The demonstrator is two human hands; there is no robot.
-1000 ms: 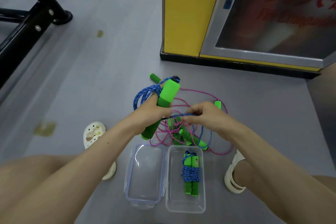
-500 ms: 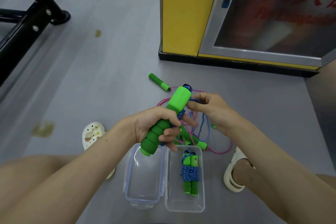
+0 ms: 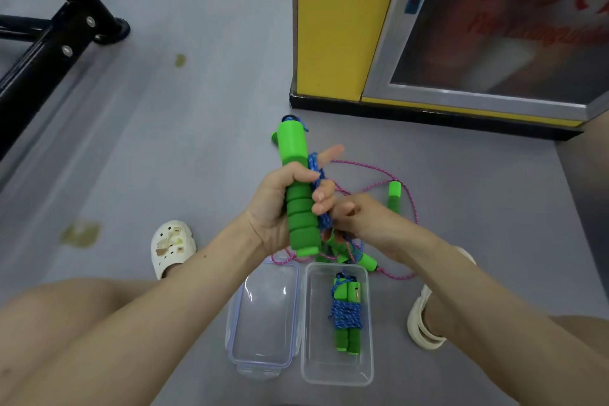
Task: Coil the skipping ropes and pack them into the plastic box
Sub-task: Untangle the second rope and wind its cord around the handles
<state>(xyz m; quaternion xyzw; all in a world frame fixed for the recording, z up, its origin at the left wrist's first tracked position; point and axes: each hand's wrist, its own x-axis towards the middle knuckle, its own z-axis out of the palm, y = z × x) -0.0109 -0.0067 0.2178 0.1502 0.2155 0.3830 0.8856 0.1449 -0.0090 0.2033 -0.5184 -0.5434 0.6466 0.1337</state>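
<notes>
1. Left hand [image 3: 280, 204]: closed round the green handle [image 3: 296, 175], which stands nearly upright above the floor [image 3: 197, 158]. The forefinger points out straight. The other fingers trap folds of blue rope [image 3: 318, 175] against the handle's side.
2. Right hand [image 3: 365, 221]: fingers curled at the lower end of those folds. I judge that it pinches the blue rope there, though the fingertips are hidden.
3. Box [image 3: 336, 381]: on the floor below the hands, open, with one wound bundle [image 3: 346, 316] lying lengthwise inside. The lid [image 3: 263, 339] lies just beside it, on its left.
4. Pink rope [image 3: 372, 171]: loose on the floor beyond the hands, uncoiled, with handles among its loops.
5. Step in hand, in my judgement: folding the blue rope along the handle before binding it.
6. To do it well, I recommend:
   - Make each fold about as long as the handle, so that the bundle matches the packed one and fits beside it.
   - Draw the rope taut with the right hand on every pass, because slack folds will slip out from under the left fingers.
   - Lift the blue tail away from the pink loops below; the two look close enough to snag.
   - Bring the second handle alongside the first, then bind crosswise round the middle.
7. Progress: one rope packed, one part-folded, one untouched.
</notes>
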